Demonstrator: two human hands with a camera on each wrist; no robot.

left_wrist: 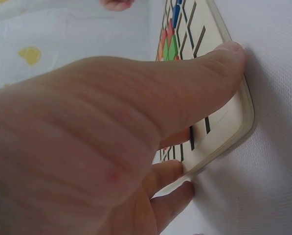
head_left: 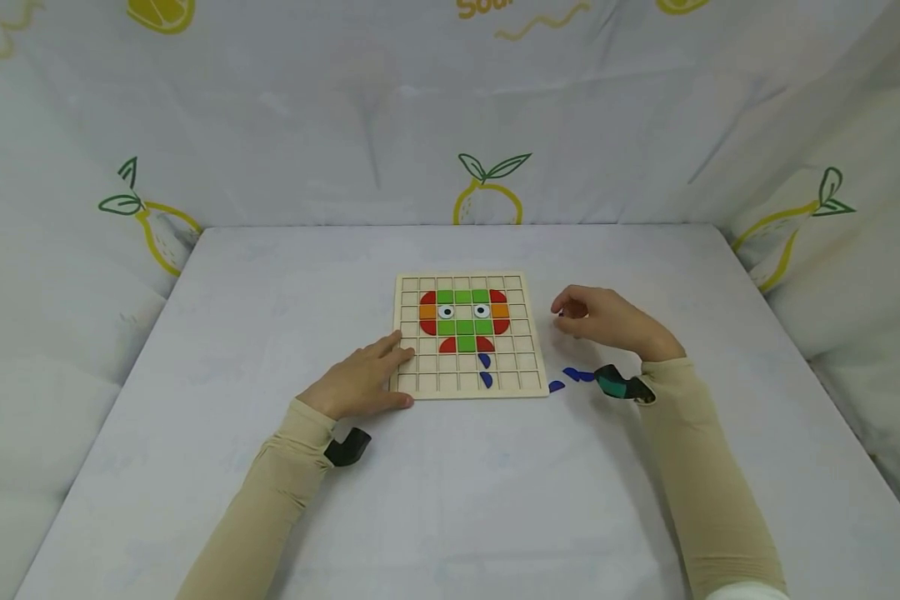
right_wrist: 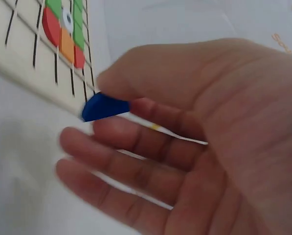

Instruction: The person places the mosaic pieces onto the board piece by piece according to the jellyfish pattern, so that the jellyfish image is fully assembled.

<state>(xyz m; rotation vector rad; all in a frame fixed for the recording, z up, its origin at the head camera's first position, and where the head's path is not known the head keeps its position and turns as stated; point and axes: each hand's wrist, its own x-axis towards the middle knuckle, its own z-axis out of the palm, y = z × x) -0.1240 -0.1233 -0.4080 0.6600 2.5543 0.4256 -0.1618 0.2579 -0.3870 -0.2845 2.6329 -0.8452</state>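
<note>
A square wooden grid board lies flat on the white table, carrying green, red and orange tiles set as a figure with two eye tiles. My left hand rests at the board's near-left corner, fingers extended; in the left wrist view the thumb lies along its edge. To the right of the board, my right hand is raised and pinches a blue round-edged tile between thumb and fingertips. Two blue tiles sit on the lower grid below the figure.
Several loose blue tiles lie by the board's near-right corner, partly behind the right wrist's dark camera strap. White curtains with lemon prints enclose the table at the back and sides.
</note>
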